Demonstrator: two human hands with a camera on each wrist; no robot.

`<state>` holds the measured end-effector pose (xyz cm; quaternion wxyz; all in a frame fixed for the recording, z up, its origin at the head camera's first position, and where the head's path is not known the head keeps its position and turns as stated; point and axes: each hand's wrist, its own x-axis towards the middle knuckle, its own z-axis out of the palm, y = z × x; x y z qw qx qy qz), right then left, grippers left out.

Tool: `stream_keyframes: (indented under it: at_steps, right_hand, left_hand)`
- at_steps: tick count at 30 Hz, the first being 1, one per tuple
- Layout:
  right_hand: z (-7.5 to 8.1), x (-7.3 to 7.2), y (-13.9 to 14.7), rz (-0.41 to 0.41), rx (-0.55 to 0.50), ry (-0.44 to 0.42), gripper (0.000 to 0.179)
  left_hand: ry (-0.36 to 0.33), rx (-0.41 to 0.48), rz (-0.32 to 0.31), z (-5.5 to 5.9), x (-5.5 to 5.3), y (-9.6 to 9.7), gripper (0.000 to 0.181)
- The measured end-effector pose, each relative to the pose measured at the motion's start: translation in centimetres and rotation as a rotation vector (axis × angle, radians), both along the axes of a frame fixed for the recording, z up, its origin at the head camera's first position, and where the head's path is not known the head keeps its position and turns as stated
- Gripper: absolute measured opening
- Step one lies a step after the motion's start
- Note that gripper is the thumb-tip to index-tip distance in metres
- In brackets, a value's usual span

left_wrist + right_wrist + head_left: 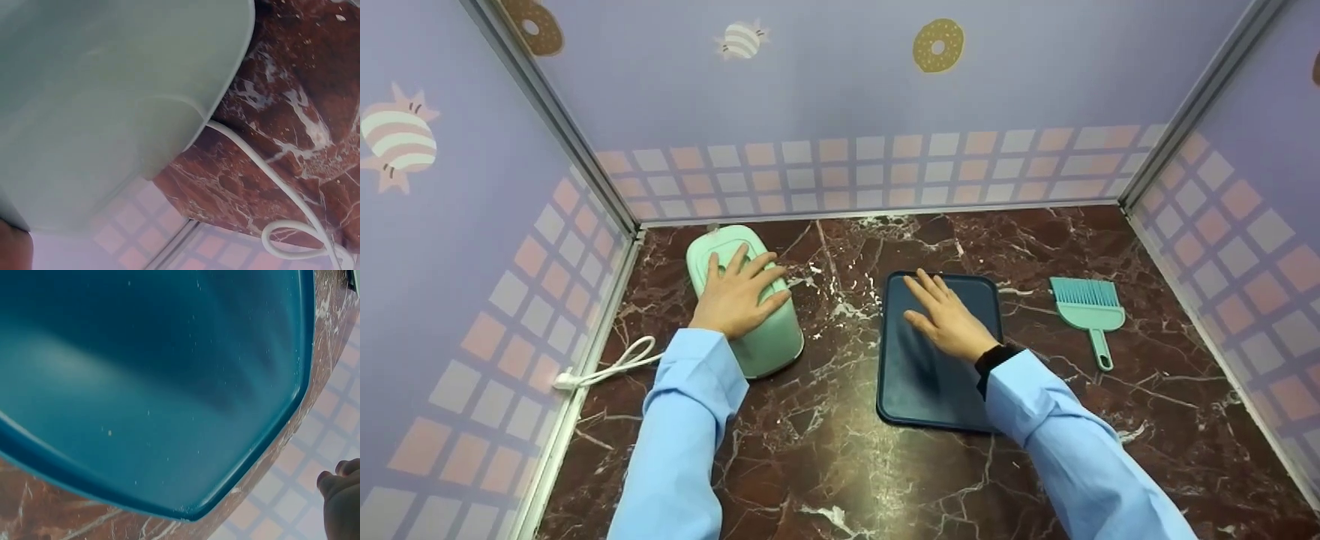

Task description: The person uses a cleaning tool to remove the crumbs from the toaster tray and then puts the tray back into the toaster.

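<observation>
My left hand (735, 298) lies with fingers spread over the top of a mint-green, rounded appliance (771, 341) at the left. Its smooth green side (112, 95) fills much of the left wrist view. My right hand (949, 319) is held above a dark blue rectangular tray (934, 405), fingers extended, nothing in it. The hand's shadow falls on the tray. Small pale specks dot the tray's blue surface (169, 410) in the right wrist view, where part of the right hand (343, 498) shows at the lower right edge.
A small turquoise brush (1089, 307) lies right of the tray, bristles toward the back wall. From the appliance a looped white cord (622, 366) runs to the left wall. White crumbs (834, 285) are scattered on the brown marbled tabletop (810, 465). Patterned walls (840, 90) enclose three sides.
</observation>
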<state>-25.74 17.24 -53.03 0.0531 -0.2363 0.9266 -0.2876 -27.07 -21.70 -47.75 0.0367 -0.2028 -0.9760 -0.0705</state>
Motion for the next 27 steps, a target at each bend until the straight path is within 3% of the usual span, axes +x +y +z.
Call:
stream_keyframes:
  at_steps: [7,16,27]
  right_hand:
    - [-0.5,0.3,-1.2,0.029,-0.036,-0.003,0.067]
    - [-0.8,0.5,-2.3,0.043,-0.052,-0.025,0.066]
    - [-0.9,0.6,-3.7,0.023,-0.172,-0.154,0.069]
  left_hand:
    - [-0.006,0.006,0.076,-0.1,0.3,0.8,0.062]
    - [-0.001,-0.015,0.167,0.2,-0.1,3.1,0.061]
    - [-0.006,-0.016,0.303,0.2,-0.5,5.7,0.065]
